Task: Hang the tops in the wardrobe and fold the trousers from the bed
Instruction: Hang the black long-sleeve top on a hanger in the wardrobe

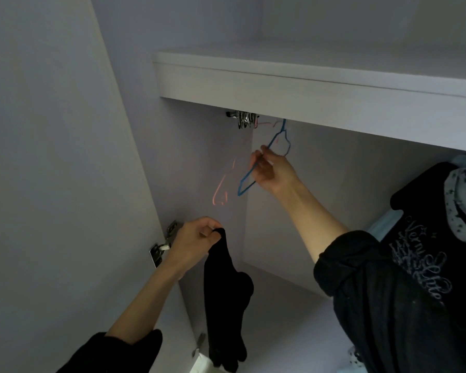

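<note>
Black top (pixel 228 297) hangs limp from the left hand (pixel 197 239), which pinches it at its upper end between thumb and curled fingers, in front of the open wardrobe near the door hinge (pixel 160 249). Long axis runs near vertical; the pinched end points up, the bunched free end down toward the frame's lower edge. Which part of the garment is pinched cannot be told.

Right hand (pixel 271 170) is raised inside the wardrobe, fingers closed on the blue hanger (pixel 262 162). Hanger tilted, hook up toward the rail under the shelf (pixel 307 84), lower corner down-left. A pink hanger (pixel 222 189), faint, is just left of it.

Judgement: step in hand is fetching a hanger. To do well: lift the hook clear of the rail before pulling out, find the top's neck opening, feed one hanger arm in at a time.

Printed dark top (pixel 425 254) already hangs at right.
</note>
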A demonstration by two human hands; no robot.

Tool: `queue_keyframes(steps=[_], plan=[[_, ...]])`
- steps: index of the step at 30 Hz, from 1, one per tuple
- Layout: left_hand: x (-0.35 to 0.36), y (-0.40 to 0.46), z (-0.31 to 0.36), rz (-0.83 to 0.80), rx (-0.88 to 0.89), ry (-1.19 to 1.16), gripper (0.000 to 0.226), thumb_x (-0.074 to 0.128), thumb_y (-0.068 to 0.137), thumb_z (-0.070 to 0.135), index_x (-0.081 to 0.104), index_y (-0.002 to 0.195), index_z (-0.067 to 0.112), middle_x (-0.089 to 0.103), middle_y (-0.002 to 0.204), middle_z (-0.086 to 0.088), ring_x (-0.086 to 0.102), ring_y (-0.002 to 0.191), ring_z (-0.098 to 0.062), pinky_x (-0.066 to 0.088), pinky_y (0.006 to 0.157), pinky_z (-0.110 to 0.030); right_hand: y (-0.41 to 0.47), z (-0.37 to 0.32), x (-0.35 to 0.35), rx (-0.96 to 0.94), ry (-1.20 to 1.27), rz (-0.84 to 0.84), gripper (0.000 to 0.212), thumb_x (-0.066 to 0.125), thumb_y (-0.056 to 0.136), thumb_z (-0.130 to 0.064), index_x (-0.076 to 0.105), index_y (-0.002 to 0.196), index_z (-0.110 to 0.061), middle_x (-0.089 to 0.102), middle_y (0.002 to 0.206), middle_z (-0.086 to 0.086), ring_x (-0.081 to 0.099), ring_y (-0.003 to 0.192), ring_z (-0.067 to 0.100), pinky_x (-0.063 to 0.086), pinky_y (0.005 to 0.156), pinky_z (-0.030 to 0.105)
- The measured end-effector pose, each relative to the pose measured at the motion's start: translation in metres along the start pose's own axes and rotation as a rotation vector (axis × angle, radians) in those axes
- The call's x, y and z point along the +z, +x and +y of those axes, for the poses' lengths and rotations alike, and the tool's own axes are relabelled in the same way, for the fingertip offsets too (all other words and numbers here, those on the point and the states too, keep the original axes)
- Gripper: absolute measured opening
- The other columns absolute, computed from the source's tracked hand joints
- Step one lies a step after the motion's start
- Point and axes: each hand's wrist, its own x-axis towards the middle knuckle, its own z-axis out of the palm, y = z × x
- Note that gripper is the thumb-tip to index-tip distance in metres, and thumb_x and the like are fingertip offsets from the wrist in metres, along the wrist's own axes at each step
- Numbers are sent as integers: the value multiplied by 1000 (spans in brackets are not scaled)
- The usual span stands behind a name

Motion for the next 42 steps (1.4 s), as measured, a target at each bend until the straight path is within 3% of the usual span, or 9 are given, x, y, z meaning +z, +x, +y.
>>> queue_keyframes(steps=[4,6,13,20,25,29,33,37,42], plan=[[4,-3,-4,-6,-9,-21,28,58,85,-4,63,74,21,59,71,-6,57,67,-17,51,62,-29,-4,-9,-4,-83,-173,-4,25,33,98,0,48,81,-11,47,68,5,40,36,8,25,31,14],[5,-4,-5,-9,-30,-77,29,57,85,-6,63,74,20,58,69,-4,57,64,-14,52,63,-31,-8,-9,-14,-106,-259,12,29,28,96,2,49,84,-14,47,67,4,36,32,7,21,32,15],[15,-10,2,-86,-97,-227,29,55,85,-8,67,75,17,62,59,7,63,54,-5,56,57,-21,-23,-37,-33,-246,-414,90,31,27,94,6,52,101,-10,45,66,4,29,31,5,19,30,15],[33,-16,13,-95,-102,-216,27,55,84,-8,66,76,15,59,68,-2,62,52,-9,56,57,-22,-39,-49,-54,-285,-599,136,32,30,94,3,54,111,-10,49,69,4,28,32,5,18,32,15],[42,-22,11,-117,-112,-180,25,55,85,-8,65,78,14,59,69,-4,61,52,-8,56,58,-23,-56,-41,-97,-331,-812,288,12,49,95,-14,60,91,-14,48,62,1,33,32,3,24,32,16],[52,-27,12,-130,-107,-163,26,54,86,-8,65,78,14,59,68,-2,60,58,-12,54,55,-19,-76,-34,-143,-386,-1017,435,32,57,92,-30,55,64,-16,50,59,0,42,52,12,31,52,24],[70,-32,14,-92,-84,-127,27,54,86,-6,62,76,18,56,66,0,52,61,-10,45,56,-23,-117,-18,-187,-526,-973,384,47,60,91,-29,34,54,-15,34,48,-1,31,48,14,27,51,27],[87,-33,19,-109,-75,-87,26,53,86,-5,60,75,17,56,67,-3,50,60,-14,39,56,-26,-138,-27,-201,-562,-829,270,26,63,88,-23,47,75,-9,43,53,3,43,41,7,40,41,20],[101,-31,19,-135,-111,-59,21,55,88,-1,60,76,17,57,68,-2,54,59,-14,45,53,-25,-131,-44,-219,-440,-900,458,19,48,98,-29,53,85,-15,43,59,0,39,44,7,31,45,22]])
